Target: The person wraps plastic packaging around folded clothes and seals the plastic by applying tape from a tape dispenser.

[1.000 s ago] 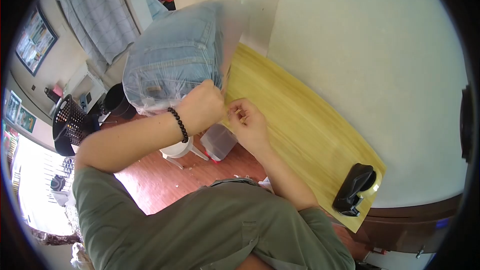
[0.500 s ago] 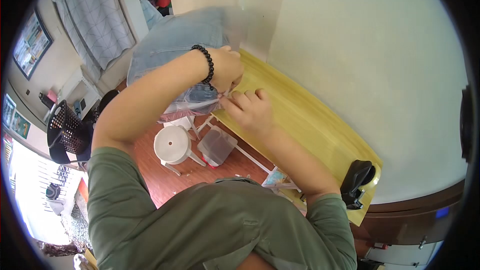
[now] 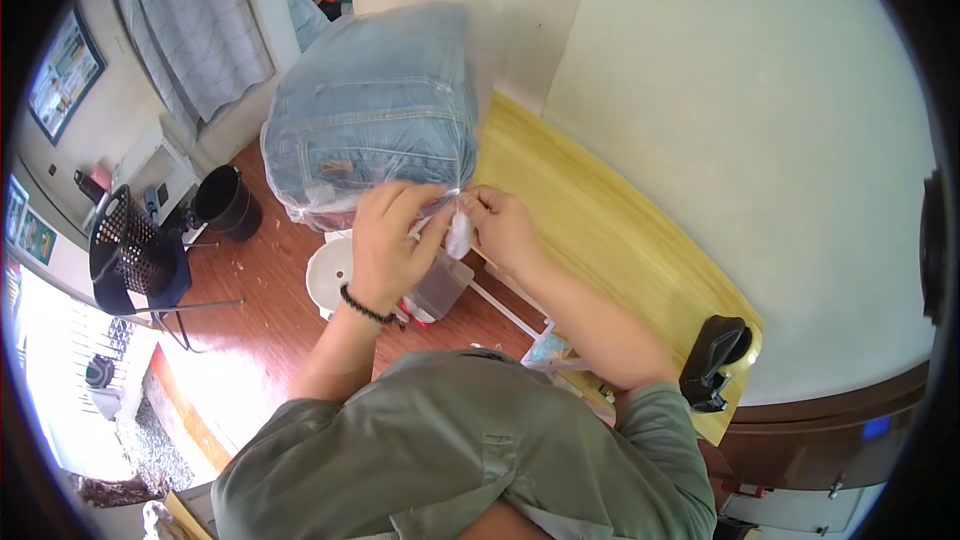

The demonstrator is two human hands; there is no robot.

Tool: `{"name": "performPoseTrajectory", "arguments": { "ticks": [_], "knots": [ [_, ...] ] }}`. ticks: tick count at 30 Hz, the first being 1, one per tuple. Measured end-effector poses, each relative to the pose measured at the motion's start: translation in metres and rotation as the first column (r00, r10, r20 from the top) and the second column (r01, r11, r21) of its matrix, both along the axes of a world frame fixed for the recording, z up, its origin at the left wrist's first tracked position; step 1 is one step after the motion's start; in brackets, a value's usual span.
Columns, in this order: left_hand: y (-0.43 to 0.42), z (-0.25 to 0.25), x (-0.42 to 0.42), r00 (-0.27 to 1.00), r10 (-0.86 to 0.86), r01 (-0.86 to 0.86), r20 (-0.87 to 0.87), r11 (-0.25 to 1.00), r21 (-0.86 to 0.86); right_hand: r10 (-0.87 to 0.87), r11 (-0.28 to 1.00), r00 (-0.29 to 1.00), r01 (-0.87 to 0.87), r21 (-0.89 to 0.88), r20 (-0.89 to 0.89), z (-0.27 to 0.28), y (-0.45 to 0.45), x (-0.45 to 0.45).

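Note:
A bulging clear plastic bag (image 3: 370, 110) packed with folded denim rests at the far end of the yellow wooden table (image 3: 600, 230). Both hands meet at its gathered neck, on the near side. My left hand (image 3: 395, 245), with a black bead bracelet on the wrist, has its thumb and fingers closed on the twisted plastic. From the other side my right hand (image 3: 500, 225) pinches the same neck between thumb and fingertips. A loose tail of plastic (image 3: 459, 236) hangs down between the two hands. Exact finger contact is partly hidden.
Below the bag stand a white stool (image 3: 328, 275) and a translucent plastic bin (image 3: 440, 290). A black tape dispenser (image 3: 715, 360) sits at the table's near end. To the left are a black bucket (image 3: 228, 205) and a chair with a perforated basket (image 3: 130, 245). A wall borders the table's right side.
My left hand has swung from above the bag's neck down to its near left side, uncovering more of the bag. My right hand stays at the neck, shifted slightly.

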State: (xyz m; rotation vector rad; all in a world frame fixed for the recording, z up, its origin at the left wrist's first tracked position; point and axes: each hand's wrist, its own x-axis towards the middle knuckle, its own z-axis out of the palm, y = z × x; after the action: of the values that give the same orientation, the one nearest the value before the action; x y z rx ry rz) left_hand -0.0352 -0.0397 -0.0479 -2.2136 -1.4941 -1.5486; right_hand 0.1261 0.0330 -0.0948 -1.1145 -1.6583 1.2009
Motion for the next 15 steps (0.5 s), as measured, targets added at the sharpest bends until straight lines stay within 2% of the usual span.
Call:
{"name": "performPoseTrajectory", "arguments": {
  "ticks": [1,4,5,7,8,9,10,12,13,15],
  "knots": [
    [-0.007,-0.012,0.002,0.991,0.016,-0.005,0.129,0.997,-0.079,0.014,0.903,0.958,-0.134,-0.408,-0.285,-0.002,0.000,-0.002],
    [-0.011,-0.037,-0.006,0.978,0.064,-0.023,0.200,0.979,-0.201,-0.070,0.830,0.911,-0.172,-0.531,-0.406,0.000,-0.007,-0.003],
    [-0.010,-0.042,-0.013,0.974,0.046,0.023,0.224,0.955,-0.295,-0.099,0.801,0.892,-0.193,-0.567,-0.442,0.001,-0.010,-0.004],
    [-0.008,-0.033,-0.028,0.979,-0.007,0.078,0.205,0.937,-0.341,-0.158,0.741,0.846,-0.238,-0.628,-0.508,0.004,-0.014,-0.009],
    [-0.007,-0.026,-0.032,0.980,-0.036,0.107,0.197,0.925,-0.363,-0.112,0.919,0.890,-0.077,-0.387,-0.442,-0.002,-0.018,-0.014],
    [-0.008,-0.008,-0.035,0.986,-0.051,0.108,0.156,0.915,-0.388,-0.092,0.994,0.928,0.065,-0.086,-0.360,-0.011,-0.024,-0.021],
    [-0.003,-0.006,-0.040,0.993,-0.085,0.107,0.080,0.939,-0.327,-0.103,0.957,0.956,0.171,0.234,-0.276,-0.014,-0.028,-0.026],
    [0.007,-0.001,-0.051,0.987,-0.136,0.117,-0.082,0.973,-0.200,-0.068,0.860,0.979,0.156,0.486,-0.194,-0.001,-0.031,-0.027],
    [0.012,-0.003,-0.052,0.985,-0.167,0.153,-0.045,0.965,-0.215,-0.059,0.788,0.987,0.138,0.599,-0.150,0.004,-0.030,-0.026],
    [0.017,-0.006,-0.054,0.981,-0.161,0.145,-0.111,0.980,-0.136,-0.146,0.529,0.989,0.064,0.846,0.017,0.007,-0.009,-0.021]
  ]
}}
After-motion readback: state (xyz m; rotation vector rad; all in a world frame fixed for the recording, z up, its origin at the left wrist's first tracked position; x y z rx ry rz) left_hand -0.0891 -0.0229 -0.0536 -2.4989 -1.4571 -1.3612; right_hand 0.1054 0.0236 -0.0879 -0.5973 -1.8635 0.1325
